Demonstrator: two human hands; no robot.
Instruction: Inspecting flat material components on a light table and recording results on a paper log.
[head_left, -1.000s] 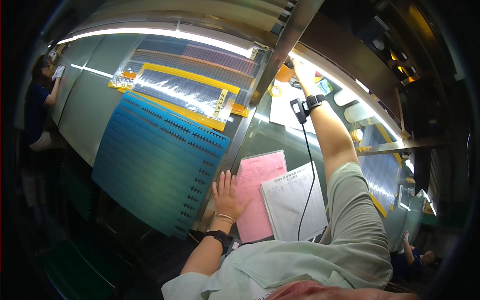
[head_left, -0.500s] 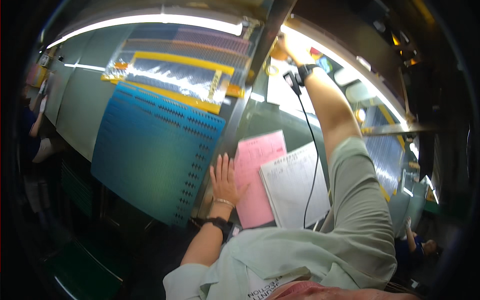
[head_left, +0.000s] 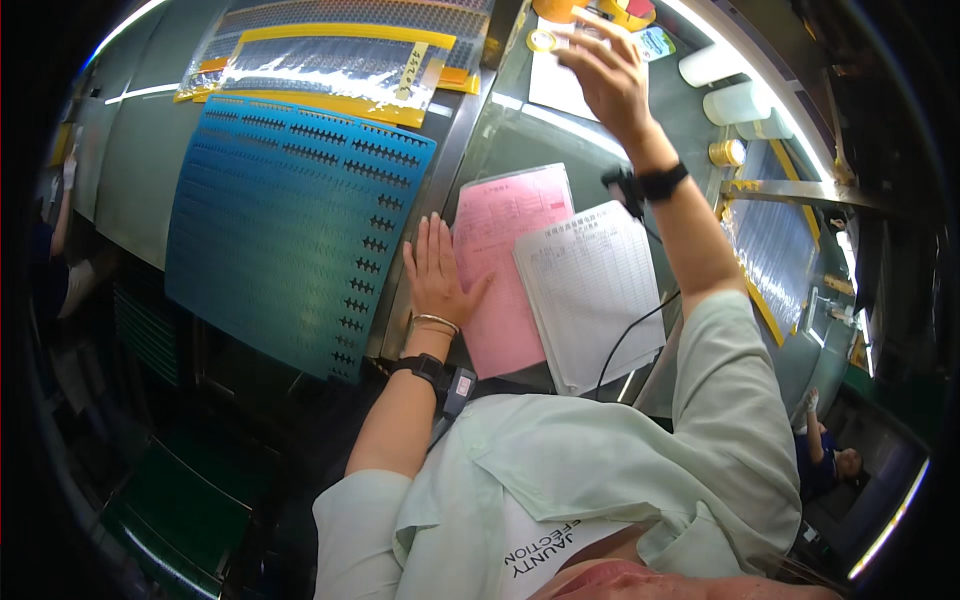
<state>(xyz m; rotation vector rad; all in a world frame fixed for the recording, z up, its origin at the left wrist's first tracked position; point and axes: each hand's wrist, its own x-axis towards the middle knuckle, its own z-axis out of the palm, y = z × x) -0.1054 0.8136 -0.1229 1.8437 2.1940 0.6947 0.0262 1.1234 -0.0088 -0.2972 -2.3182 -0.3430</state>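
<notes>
My left hand lies flat with fingers stretched, its thumb on a pink form sheet in a clear sleeve and its outer side toward the metal table edge. To the right, a stack of white printed forms overlaps the pink sheet. My right hand is held over the far part of the table, fingers stretched and apart, with nothing visible in it. Beneath and beside it are a white sheet, a yellow tape roll and an orange round container, partly cut off by the frame.
Left of my left hand sits a stack of blue perforated panels. Behind it lie clear-wrapped panels with yellow edges. White rolls and a gold-coloured roll stand at right. A black cable crosses the forms. Other people are at both sides.
My right hand has drawn back from the orange container, and its fingers have spread. My left hand stays beside the pink sheet. The whole view has shifted, so the table sits higher in the picture.
</notes>
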